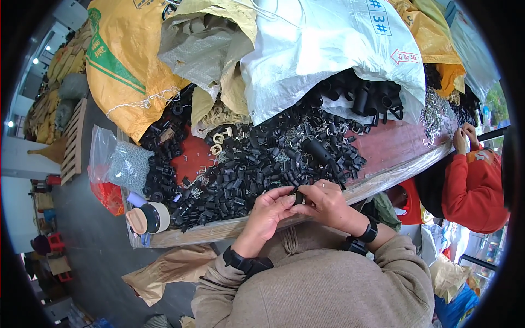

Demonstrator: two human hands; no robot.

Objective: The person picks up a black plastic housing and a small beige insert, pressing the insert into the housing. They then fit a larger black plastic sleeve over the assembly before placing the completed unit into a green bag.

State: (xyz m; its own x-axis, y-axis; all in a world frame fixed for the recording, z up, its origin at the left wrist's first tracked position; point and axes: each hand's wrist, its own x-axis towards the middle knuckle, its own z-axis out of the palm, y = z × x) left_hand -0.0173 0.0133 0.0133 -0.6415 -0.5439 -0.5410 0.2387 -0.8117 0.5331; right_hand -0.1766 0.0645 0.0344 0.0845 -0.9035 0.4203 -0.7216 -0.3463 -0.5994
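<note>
Part (pixel 299 198), small, dark: pinched between fingertips of left hand (pixel 269 210) and right hand (pixel 325 202), at near edge of table (pixel 383 146). Beyond: heap (pixel 240 169) of black parts, tube (pixel 318 151) on top. Left: cup (pixel 155 217), bag (pixel 130 165) of grey pieces. Far side, blocking: yellow sack (pixel 123 68), green print; white sack (pixel 328 49), blue lettering, red arrow.

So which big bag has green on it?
The yellow bag at the back left. It has green print on its side; the white bag and the right-hand yellow bag show no green.
</note>
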